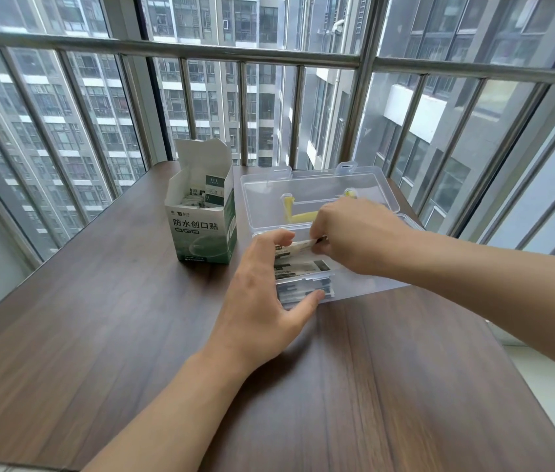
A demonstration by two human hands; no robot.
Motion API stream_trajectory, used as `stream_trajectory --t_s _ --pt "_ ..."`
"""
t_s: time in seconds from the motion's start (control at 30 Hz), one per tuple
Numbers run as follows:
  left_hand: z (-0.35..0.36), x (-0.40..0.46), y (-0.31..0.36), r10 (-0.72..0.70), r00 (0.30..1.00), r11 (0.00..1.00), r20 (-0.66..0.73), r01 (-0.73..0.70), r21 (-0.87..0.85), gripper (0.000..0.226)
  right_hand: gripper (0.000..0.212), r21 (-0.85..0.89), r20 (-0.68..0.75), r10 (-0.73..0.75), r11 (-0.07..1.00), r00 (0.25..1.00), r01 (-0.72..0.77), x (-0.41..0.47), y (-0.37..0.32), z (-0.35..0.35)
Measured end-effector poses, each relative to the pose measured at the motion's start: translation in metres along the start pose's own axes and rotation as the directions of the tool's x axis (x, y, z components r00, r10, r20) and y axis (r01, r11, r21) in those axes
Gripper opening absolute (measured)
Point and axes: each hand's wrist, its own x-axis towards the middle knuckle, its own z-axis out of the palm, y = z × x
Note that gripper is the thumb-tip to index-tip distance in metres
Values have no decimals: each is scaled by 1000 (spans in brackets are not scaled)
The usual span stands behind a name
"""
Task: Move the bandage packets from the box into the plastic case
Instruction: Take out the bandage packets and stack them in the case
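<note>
Steadying the clear plastic case (364, 287) at centre frame, the left hand (262, 294) spreads relaxed, thumb on the near wall, fingertips over the far-left edge. Just beyond, the right hand (354, 240) pinches a bandage packet (300, 247) above packets (300, 269) already stacked in the case's left end. These look featherlight, thin and floppy, so I'd pinch by an edge; slick wrappers may slide. Right fingertips are hidden beneath the knuckles. Farther back on the desk (133, 318), the green box (203, 229) stands open, more packets inside, count unclear.
</note>
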Motion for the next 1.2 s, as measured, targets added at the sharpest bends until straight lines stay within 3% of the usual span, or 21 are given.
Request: stream_trajectory --t_s 0.07,0.13,0.2,0.3,0.43,0.67,0.8,0.93,1.07,1.2 --pt "-1 0 0 7 1000 1000 5 -7 8 74 21 72 -12 -34 997 999 35 -3 7 -7" --pt "-1 1 0 12 1000 999 22 -12 36 81 21 251 28 -28 968 999 20 -4 11 -14" --pt "-1 1 -1 -6 999 998 44 3 64 85 18 432 111 1 900 994 -49 -1 14 -15" --pt "0 0 -2 -18 998 996 60 12 91 86 23 544 328 43 808 944 -226 8 18 -12" --pt "-1 1 -2 1 998 995 63 -8 103 77 19 579 565 54 685 824 -442 16 18 -10" --pt "0 1 -3 7 999 994 53 -13 110 59 12 489 730 94 620 677 -613 20 21 -7" --pt "1 1 -3 18 999 994 38 -22 106 56 16 513 796 60 460 602 -725 18 25 -5" --pt "1 1 -3 23 999 995 33 -26 94 56 19 560 779 86 351 621 -750 18 19 -3" --pt "0 1 -3 16 999 996 36 -19 87 56 31 616 638 238 414 732 -671 11 7 -5" --pt "1 2 -4 32 999 995 28 -34 92 57 43 662 542 269 447 796 -602 5 5 -11"
